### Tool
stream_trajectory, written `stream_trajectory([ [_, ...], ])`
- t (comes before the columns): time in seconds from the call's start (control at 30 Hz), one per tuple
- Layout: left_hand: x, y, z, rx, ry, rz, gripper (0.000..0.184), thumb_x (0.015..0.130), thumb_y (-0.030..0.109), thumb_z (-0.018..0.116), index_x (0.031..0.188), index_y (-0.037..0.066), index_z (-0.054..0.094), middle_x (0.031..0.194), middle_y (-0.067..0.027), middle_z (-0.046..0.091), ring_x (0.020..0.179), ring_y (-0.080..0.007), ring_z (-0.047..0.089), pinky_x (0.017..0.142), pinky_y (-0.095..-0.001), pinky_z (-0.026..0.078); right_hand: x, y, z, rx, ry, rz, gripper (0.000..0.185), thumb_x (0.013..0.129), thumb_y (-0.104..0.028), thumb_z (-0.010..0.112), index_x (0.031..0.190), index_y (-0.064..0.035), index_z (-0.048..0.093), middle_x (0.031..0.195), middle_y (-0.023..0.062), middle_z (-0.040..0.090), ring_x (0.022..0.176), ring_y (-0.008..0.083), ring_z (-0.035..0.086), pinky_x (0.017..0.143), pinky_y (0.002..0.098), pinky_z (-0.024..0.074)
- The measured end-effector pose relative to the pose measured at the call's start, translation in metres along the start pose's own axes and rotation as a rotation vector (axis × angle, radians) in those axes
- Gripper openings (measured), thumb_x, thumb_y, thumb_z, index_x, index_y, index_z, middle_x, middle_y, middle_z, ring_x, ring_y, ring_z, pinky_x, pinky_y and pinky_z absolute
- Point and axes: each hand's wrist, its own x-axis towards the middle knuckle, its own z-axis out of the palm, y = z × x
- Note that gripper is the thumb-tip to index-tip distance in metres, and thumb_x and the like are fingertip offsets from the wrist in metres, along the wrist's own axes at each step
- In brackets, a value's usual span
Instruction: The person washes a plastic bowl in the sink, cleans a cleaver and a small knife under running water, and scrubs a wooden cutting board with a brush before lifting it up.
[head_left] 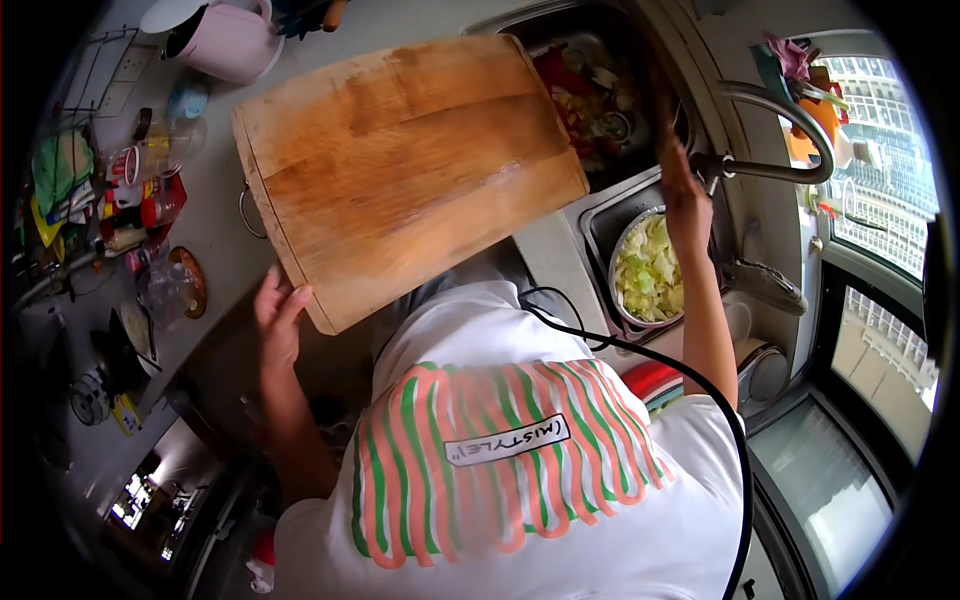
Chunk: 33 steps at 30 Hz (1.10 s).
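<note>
The left hand (pixel 280 318) gripped the wooden board (pixel 410 180) near one corner; the right hand (pixel 688 205), open, was near the tap (pixel 822 150).

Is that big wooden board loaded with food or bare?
Bare on its visible face: the wooden board, held near one corner by the left hand, shows only stained wood, no food pieces.

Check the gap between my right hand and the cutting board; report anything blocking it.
Nothing visible blocks it: between the right hand and the cutting board, only the sink basin with food scraps shows, lower down. The faucet is on the hand's other side.
</note>
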Motion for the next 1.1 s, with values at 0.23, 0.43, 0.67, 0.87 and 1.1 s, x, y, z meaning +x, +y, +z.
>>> stream_trajectory([
  [0.23, -0.005, -0.008, -0.015, -0.032, 0.105, 0.055, 0.058, 0.091, 0.005, 0.063, 0.144, -0.007, 0.043, 0.13, -0.0136, 0.062, 0.118, -0.0176, 0.06, 0.102, -0.0294, 0.043, -0.004, -0.041, -0.03, -0.134, -0.158, 0.198, 0.046, 0.099, -0.038, 0.051, 0.144, -0.0411, 0.046, 0.097, 0.0218, 0.07, 0.088, 0.0431, 0.067, 0.072, 0.0522, 0.0525],
  [0.43, -0.006, -0.018, -0.015, -0.081, 0.101, 0.078, 0.056, 0.092, 0.004, 0.063, 0.142, -0.008, 0.045, 0.129, -0.0128, 0.063, 0.116, -0.0171, 0.06, 0.102, -0.0289, 0.044, -0.04, -0.002, 0.017, -0.311, -0.284, 0.217, 0.048, 0.101, -0.034, 0.053, 0.148, -0.033, 0.045, 0.09, 0.021, 0.07, 0.076, 0.0418, 0.066, 0.067, 0.0498, 0.0522],
  [0.67, -0.002, -0.042, -0.02, -0.101, 0.152, 0.068, 0.055, 0.093, 0.004, 0.063, 0.143, -0.007, 0.044, 0.125, -0.0118, 0.065, 0.112, -0.0163, 0.062, 0.1, -0.0289, 0.046, -0.115, -0.098, -0.026, 0.444, -0.224, -0.256, 0.056, 0.094, -0.012, 0.066, 0.147, -0.0208, 0.05, 0.094, 0.0177, 0.071, 0.078, 0.0298, 0.069, 0.071, 0.0402, 0.0551],
  [0.87, -0.003, -0.05, -0.014, -0.181, 0.12, 0.03, 0.055, 0.094, 0.005, 0.063, 0.143, -0.006, 0.043, 0.124, -0.0118, 0.064, 0.111, -0.0168, 0.062, 0.096, -0.0301, 0.049, -0.156, -0.158, -0.021, 0.447, -0.519, -0.353, 0.058, 0.092, -0.024, 0.066, 0.147, -0.0234, 0.049, 0.087, 0.0147, 0.063, 0.072, 0.0375, 0.065, 0.067, 0.0432, 0.054],
  [1.1, 0.008, -0.066, -0.003, -0.244, 0.116, 0.046, 0.055, 0.095, 0.006, 0.063, 0.144, -0.006, 0.041, 0.128, -0.0115, 0.062, 0.113, -0.0179, 0.062, 0.096, -0.0309, 0.049, -0.088, -0.001, -0.019, -0.124, -0.117, 0.154, 0.044, 0.099, -0.028, 0.056, 0.142, -0.0228, 0.054, 0.083, 0.0184, 0.069, 0.07, 0.0397, 0.067, 0.06, 0.047, 0.052],
])
